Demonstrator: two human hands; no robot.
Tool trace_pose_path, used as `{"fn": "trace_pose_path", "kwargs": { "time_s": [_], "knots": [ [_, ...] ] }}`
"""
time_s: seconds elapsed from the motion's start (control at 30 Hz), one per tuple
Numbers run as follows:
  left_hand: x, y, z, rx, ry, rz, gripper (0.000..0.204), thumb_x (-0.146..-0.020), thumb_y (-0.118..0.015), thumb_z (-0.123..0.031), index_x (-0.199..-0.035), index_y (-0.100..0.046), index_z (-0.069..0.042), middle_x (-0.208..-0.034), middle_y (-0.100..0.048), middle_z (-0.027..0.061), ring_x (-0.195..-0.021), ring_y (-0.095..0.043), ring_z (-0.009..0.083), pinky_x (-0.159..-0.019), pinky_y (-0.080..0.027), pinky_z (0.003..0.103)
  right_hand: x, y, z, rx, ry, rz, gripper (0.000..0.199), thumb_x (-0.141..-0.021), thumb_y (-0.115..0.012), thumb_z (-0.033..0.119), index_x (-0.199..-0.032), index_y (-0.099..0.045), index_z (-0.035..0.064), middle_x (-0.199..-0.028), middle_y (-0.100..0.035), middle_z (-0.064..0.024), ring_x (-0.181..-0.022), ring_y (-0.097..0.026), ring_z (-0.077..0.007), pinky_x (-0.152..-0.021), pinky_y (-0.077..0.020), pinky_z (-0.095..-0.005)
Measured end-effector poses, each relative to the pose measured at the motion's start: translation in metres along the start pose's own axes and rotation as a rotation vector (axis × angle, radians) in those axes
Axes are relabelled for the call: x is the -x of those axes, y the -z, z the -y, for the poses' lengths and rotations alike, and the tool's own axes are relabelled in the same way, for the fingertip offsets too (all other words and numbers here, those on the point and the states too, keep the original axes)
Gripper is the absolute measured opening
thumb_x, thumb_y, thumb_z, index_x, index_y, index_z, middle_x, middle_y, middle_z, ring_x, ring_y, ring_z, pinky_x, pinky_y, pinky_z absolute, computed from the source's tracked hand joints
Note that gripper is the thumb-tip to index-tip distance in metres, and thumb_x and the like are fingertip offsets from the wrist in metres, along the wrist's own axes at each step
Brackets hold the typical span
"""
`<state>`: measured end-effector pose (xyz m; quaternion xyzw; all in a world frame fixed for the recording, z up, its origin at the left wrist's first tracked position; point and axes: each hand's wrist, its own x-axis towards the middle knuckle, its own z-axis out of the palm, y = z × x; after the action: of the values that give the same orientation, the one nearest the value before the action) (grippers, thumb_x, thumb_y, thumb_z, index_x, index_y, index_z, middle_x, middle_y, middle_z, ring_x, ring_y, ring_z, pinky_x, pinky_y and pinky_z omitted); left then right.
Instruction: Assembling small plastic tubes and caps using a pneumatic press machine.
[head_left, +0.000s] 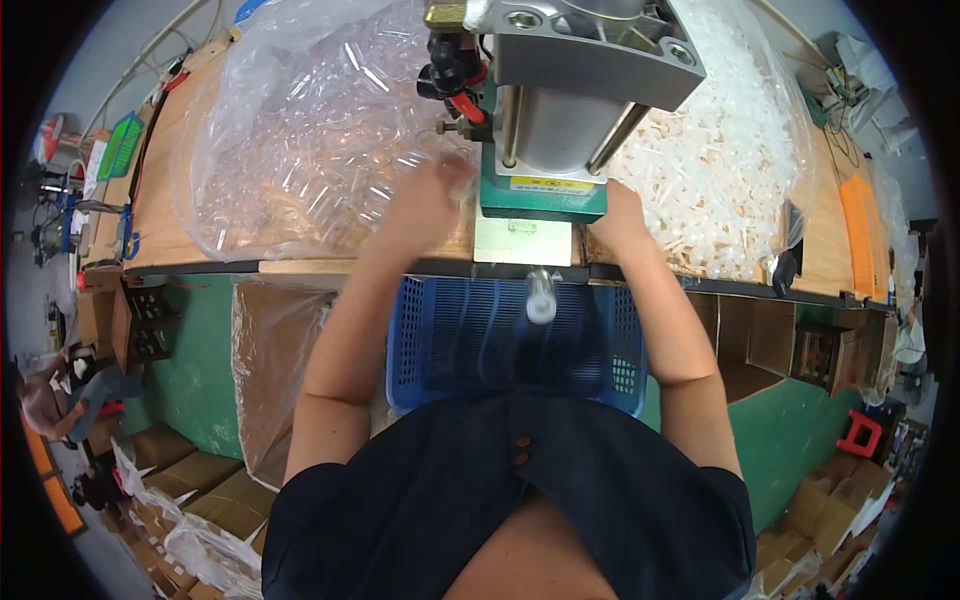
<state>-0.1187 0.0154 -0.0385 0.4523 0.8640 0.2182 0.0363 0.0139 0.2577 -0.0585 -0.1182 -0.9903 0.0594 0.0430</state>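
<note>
A pneumatic press (560,120) with a green head and a grey cylinder stands at the middle of the table edge, over a pale metal plate (522,241). My left hand (430,205) is just left of the press, beside a heap of clear plastic tubes (330,130); motion smears its fingers. On the other side my right hand (622,220) is close against the press, its fingers mostly hidden behind the green head. A short clear tube (541,298), blurred, shows just past the table edge, above a blue plastic basket (403,350).
To the right of the press lies a heap of small white plastic pieces (715,160) on a plastic sheet. An orange tray (862,235) and a green basket (122,147) are farther out. Cardboard boxes (205,480) stand on the floor; another person (70,395) sits at far left.
</note>
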Motion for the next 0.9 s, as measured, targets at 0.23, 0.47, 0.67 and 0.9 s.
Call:
{"fn": "trace_pose_path", "kwargs": {
  "time_s": [0.23, 0.47, 0.67, 0.9],
  "knots": [
    [-0.012, 0.015, 0.053, -0.240, -0.035, -0.074, 0.043, -0.069, -0.066, -0.007, -0.111, -0.060, -0.011, -0.113, -0.059, 0.0090, -0.103, -0.056, 0.0315, -0.088, -0.047, 0.040, 0.004, -0.012, -0.011, -0.003, -0.042, 0.034, 0.015, -0.087, -0.047, 0.010, -0.094, -0.059, 0.0036, -0.096, -0.061, -0.0180, -0.078, -0.066, -0.0333, -0.065, -0.0537, -0.0438],
    [0.028, 0.003, 0.022, 0.037, 0.076, -0.248, 0.041, -0.073, -0.070, -0.014, -0.112, -0.057, -0.009, -0.110, -0.061, 0.0106, -0.103, -0.059, 0.0327, -0.085, -0.048, 0.042, 0.051, 0.031, -0.013, -0.923, -0.220, -0.186, 0.012, -0.085, -0.061, -0.001, -0.095, -0.055, 0.0003, -0.109, -0.058, -0.0124, -0.082, -0.063, -0.0204, -0.074, -0.0510, -0.0286],
    [0.035, 0.010, -0.003, 0.297, 0.180, -0.335, 0.042, -0.070, -0.078, -0.017, -0.108, -0.063, -0.009, -0.100, -0.063, 0.0112, -0.089, -0.061, 0.0290, -0.073, -0.049, 0.034, 0.085, 0.021, 0.019, -1.788, -0.283, -0.149, 0.040, -0.089, -0.062, 0.003, -0.126, -0.048, -0.0021, -0.111, -0.059, -0.0107, -0.096, -0.064, -0.0202, -0.084, -0.0531, -0.0297],
    [0.047, -0.043, -0.070, 0.238, -0.074, -0.294, 0.043, -0.064, -0.080, -0.025, -0.102, -0.065, -0.011, -0.093, -0.064, 0.0073, -0.088, -0.061, 0.0280, -0.078, -0.043, 0.039, 0.070, 0.020, 0.061, -1.095, 0.094, -0.189, 0.043, -0.074, -0.076, 0.002, -0.114, -0.058, 0.0040, -0.094, -0.052, -0.0022, -0.078, -0.051, -0.0115, -0.068, -0.0448, -0.0244]
  ]
}}
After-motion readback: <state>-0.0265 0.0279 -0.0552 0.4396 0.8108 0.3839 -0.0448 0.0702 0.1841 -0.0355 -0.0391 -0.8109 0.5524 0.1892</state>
